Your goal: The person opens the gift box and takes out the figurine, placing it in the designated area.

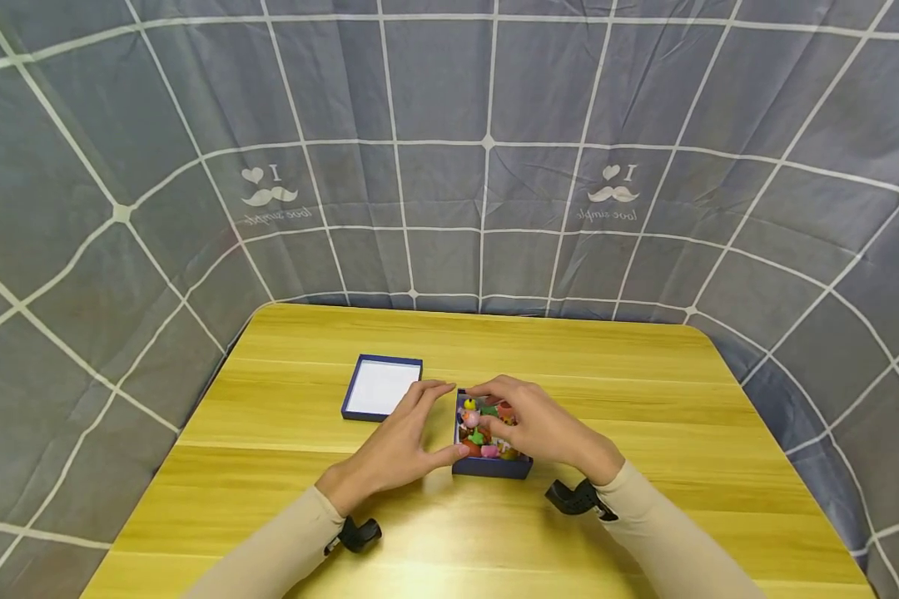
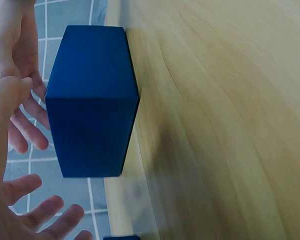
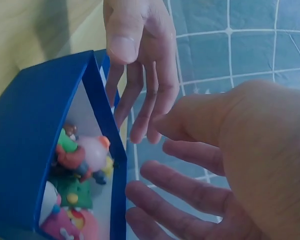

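Observation:
An open blue box (image 1: 492, 467) stands on the table, filled with several small colourful toy figures (image 1: 477, 436). Along the box's left side is my left hand (image 1: 393, 441), its thumb by the near left corner and its fingers loosely extended. My right hand (image 1: 550, 423) hovers over the right part of the box, with fingers slightly bent and spread. In the right wrist view nothing sits between the right hand's fingers (image 3: 175, 195), and a pale pink figure (image 3: 94, 151) shows inside the box. The left wrist view shows the box's blue outer walls (image 2: 92, 135), hiding the toys.
A shallow blue lid (image 1: 380, 387) with a white inside lies to the left, partly behind the left hand. The wooden table (image 1: 270, 466) extends around both. A grey curtain (image 1: 449, 191) with white grid lines hangs behind it.

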The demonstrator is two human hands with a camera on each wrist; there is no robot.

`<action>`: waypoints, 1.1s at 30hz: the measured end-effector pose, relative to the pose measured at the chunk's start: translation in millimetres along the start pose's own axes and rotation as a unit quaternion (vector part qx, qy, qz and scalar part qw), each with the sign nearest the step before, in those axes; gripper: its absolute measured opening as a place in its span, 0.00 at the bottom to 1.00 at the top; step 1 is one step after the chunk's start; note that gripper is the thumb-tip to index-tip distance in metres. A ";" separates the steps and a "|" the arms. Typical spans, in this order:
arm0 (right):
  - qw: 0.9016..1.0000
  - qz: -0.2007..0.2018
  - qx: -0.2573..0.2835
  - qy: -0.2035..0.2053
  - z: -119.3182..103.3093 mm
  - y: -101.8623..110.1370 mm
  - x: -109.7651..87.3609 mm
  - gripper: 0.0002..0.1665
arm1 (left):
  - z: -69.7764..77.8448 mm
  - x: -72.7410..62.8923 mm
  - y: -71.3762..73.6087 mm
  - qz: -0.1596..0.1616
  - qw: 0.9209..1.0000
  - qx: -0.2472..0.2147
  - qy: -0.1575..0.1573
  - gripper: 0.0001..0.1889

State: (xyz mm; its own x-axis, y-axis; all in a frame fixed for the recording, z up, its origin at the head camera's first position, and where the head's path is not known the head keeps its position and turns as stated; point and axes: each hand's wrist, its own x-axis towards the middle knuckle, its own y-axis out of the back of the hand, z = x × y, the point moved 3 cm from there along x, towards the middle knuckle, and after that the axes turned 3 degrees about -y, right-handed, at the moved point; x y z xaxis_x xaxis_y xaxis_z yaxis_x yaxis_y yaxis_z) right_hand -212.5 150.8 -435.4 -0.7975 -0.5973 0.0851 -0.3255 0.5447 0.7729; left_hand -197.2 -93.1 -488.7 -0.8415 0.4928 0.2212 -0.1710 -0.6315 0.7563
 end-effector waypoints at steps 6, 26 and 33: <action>0.999 0.001 -0.044 -0.001 5.0 5.9 -3.0 0.25 | 5.6 8.8 -7.2 -0.016 1.000 0.004 0.004 0.54; 0.998 -0.003 -0.061 -0.001 13.8 6.7 -4.0 0.25 | 12.7 19.6 -21.4 -0.044 0.999 0.003 0.024 0.61; 0.998 -0.004 -0.064 -0.002 15.5 3.1 -2.4 0.26 | 11.7 19.1 -24.6 -0.037 0.999 -0.002 0.032 0.62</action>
State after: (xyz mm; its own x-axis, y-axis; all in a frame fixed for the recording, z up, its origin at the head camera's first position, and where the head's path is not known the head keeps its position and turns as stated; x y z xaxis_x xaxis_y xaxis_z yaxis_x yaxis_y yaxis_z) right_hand -219.5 163.0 -443.0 -0.7977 -0.5982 0.0763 -0.2640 0.4602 0.8477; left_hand -203.0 -61.1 -495.9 -0.8575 0.4992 0.1250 -0.2360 -0.5972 0.7666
